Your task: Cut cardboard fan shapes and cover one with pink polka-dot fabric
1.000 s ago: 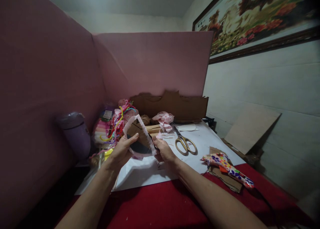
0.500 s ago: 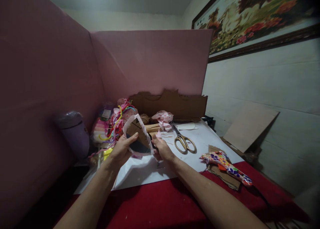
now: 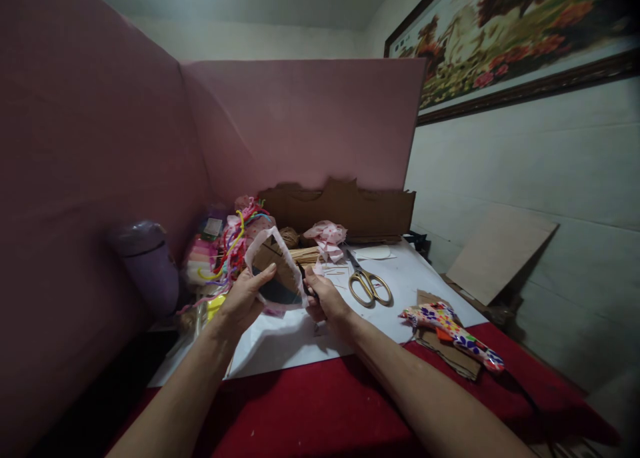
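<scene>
My left hand (image 3: 245, 301) grips a cardboard piece (image 3: 277, 265) edged all round with pale pink fabric, thumb pressed on its face. The piece is held tilted above the white sheet, and its lower part looks dark. At its right edge my right hand (image 3: 325, 298) is closed around a small black tool (image 3: 301, 271); the fingers hide most of it, so its kind is unclear. Large scissors with gold handles (image 3: 370, 290) lie on the sheet, right of my right hand. A bundle of thin wooden sticks (image 3: 305, 257) lies behind the hands.
Crumpled pink fabric (image 3: 327, 237), a twine ball (image 3: 289, 237) and colourful pipe cleaners (image 3: 240, 235) lie at the back. A patterned glue gun (image 3: 457, 335) rests on cardboard at right. A purple container (image 3: 150, 271) stands left. Torn cardboard (image 3: 345, 211) leans against the pink partition (image 3: 300, 125).
Almost nothing differs. My right hand and the dark tool have shifted very slightly along the piece's right edge; the left hand's grip is the same.
</scene>
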Available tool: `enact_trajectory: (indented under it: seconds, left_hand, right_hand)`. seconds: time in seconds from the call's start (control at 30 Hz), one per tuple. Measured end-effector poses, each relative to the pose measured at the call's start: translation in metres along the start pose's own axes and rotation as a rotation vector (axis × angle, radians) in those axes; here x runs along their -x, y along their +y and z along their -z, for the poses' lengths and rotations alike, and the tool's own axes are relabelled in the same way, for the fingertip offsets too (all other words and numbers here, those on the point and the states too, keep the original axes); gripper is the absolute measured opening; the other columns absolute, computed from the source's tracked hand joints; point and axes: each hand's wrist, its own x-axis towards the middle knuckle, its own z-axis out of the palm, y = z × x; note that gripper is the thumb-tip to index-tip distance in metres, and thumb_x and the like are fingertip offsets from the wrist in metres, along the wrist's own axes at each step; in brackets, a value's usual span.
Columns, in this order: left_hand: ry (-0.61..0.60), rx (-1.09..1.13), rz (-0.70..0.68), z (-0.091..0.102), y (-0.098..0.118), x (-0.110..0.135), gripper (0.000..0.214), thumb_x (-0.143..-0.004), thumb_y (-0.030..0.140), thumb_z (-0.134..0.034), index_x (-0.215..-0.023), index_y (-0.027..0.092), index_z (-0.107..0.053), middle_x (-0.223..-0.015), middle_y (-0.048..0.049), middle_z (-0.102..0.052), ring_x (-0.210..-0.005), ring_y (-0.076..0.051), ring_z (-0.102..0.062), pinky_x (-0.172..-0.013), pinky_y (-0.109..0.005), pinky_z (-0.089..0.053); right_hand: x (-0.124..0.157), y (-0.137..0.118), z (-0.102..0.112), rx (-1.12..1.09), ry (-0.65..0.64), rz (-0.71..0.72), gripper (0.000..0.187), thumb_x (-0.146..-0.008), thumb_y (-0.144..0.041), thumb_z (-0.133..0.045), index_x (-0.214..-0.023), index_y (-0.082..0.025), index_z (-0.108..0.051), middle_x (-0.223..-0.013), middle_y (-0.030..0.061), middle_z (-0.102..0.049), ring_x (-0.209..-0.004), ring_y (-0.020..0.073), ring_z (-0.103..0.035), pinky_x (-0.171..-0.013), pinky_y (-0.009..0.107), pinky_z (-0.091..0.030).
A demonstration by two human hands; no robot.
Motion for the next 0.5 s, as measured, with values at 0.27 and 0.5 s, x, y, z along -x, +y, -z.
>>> enact_trajectory:
  seconds: [0.27, 0.5]
  left_hand:
    - [-0.008, -0.018, -0.004, -0.0011, 0.001, -0.0002, 0.034, -0.071, 0.016, -0.072, -0.104, 0.015, -0.065, -0.092, -0.0057, -0.074, -0.08, -0.019, -0.069, -0.077, -0.03, -0.055]
    - [-0.006, -0.004, -0.015, 0.001, -0.0006, -0.0015, 0.042, -0.069, 0.016, -0.073, -0.11, 0.017, -0.064, -0.094, -0.0053, -0.074, -0.08, -0.019, -0.069, -0.076, -0.028, -0.055]
  right_hand:
    - [-0.0001, -0.0023, 0.0044, 0.017, -0.026, -0.035, 0.055, -0.069, -0.074, -0.052, -0.067, -0.021, -0.036, -0.043, -0.0119, -0.031, -0.031, 0.0018, -0.014, -0.031, 0.015, -0.007]
    - [0.0003, -0.0037, 0.0029, 0.03, -0.056, -0.003, 0.056, -0.066, -0.074, -0.055, -0.066, -0.021, -0.037, -0.039, -0.0137, -0.024, -0.031, 0.0021, -0.01, -0.03, 0.015, -0.005]
